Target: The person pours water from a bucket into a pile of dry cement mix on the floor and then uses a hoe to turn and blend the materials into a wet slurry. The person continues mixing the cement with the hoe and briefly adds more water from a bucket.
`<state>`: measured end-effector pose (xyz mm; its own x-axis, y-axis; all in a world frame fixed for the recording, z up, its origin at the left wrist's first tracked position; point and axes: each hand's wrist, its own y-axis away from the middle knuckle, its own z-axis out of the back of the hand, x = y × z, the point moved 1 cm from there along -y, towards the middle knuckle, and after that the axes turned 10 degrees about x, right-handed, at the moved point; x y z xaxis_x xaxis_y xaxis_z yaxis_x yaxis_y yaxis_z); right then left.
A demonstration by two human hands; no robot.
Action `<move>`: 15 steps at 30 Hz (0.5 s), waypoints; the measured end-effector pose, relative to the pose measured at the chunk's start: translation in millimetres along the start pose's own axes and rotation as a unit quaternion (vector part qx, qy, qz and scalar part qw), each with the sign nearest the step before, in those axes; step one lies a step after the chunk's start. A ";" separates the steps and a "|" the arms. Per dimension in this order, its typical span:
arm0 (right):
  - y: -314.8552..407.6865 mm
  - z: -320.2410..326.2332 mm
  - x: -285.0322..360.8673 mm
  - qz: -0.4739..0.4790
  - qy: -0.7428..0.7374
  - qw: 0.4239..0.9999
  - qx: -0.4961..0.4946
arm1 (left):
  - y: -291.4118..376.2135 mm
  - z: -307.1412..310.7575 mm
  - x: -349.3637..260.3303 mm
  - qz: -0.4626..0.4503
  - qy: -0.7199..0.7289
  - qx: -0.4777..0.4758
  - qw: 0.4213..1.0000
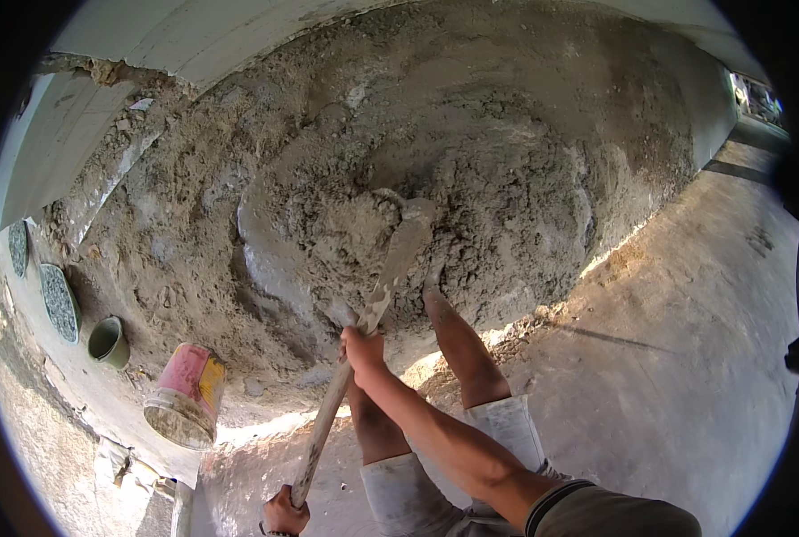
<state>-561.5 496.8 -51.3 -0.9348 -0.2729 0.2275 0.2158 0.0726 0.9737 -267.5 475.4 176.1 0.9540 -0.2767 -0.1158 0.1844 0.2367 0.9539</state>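
Observation:
Both my hands grip the long wooden handle of a hoe (386, 282). My right hand (364, 349) is closed around the middle of the shaft. Lower down, my left hand (285, 511), with a band at its wrist, holds the shaft's end. The hoe's mud-caked head (414, 211) rests in a heap of wet grey mortar (500, 201), and its blade is mostly hidden there. My legs stand at the near edge of the heap, one foot sunk in the mix.
A pink and yellow plastic bucket (188, 386) lies tipped at the left. Beyond it are a small dark bucket (107, 342) and a speckled stone slab piece (59, 302). Pale walls (238, 33) bound the far side. Concrete floor (654, 322) extends to the right.

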 end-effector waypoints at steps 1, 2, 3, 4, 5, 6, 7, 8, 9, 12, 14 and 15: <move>27.0 -0.3 -8.2 -0.065 -0.052 0.996 0.015 | 13.5 -7.7 17.7 -0.008 -0.009 -0.020 1.000; 50.2 4.4 -8.4 -0.069 -0.073 0.994 0.044 | 20.8 -14.8 32.7 -0.008 0.003 -0.036 0.999; 71.7 10.3 -5.2 -0.104 -0.088 0.988 0.067 | 22.8 -21.2 44.0 0.019 0.007 -0.027 0.999; 87.1 16.7 5.9 -0.065 -0.105 0.990 0.064 | 19.1 -27.6 47.7 0.047 -0.001 -0.023 0.999; 101.8 25.8 19.4 -0.071 -0.117 0.989 0.049 | 11.7 -32.1 44.2 0.049 -0.007 -0.009 0.999; 108.4 43.0 42.3 -0.063 -0.124 0.988 0.061 | -3.7 -35.7 30.1 -0.019 0.004 -0.017 1.000; 108.7 61.1 70.4 -0.010 -0.154 0.986 0.068 | -25.7 -38.7 7.0 -0.081 0.004 -0.007 0.997; 103.7 83.7 106.4 0.050 -0.153 0.983 0.086 | -49.3 -41.7 -26.9 -0.140 -0.002 -0.036 0.989; 88.3 104.2 146.1 0.080 -0.125 0.987 0.054 | -77.6 -42.9 -67.8 -0.188 0.005 -0.032 0.982; 30.7 167.6 276.0 0.283 -0.077 0.956 -0.022 | -154.9 -35.2 -209.8 -0.282 0.012 -0.040 0.959; -20.9 202.2 355.0 0.331 -0.009 0.939 -0.096 | -202.8 -29.0 -302.1 -0.330 0.062 -0.091 0.938; -48.7 213.9 383.3 0.344 -0.053 0.933 -0.088 | -224.0 -26.4 -338.5 -0.323 0.039 -0.095 0.941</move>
<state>-990.7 593.9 -13.5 -0.5789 -0.1216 0.8063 0.8093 0.0348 0.5863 -625.5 540.6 -5.8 0.6416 -0.3530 -0.6810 0.7633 0.2061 0.6122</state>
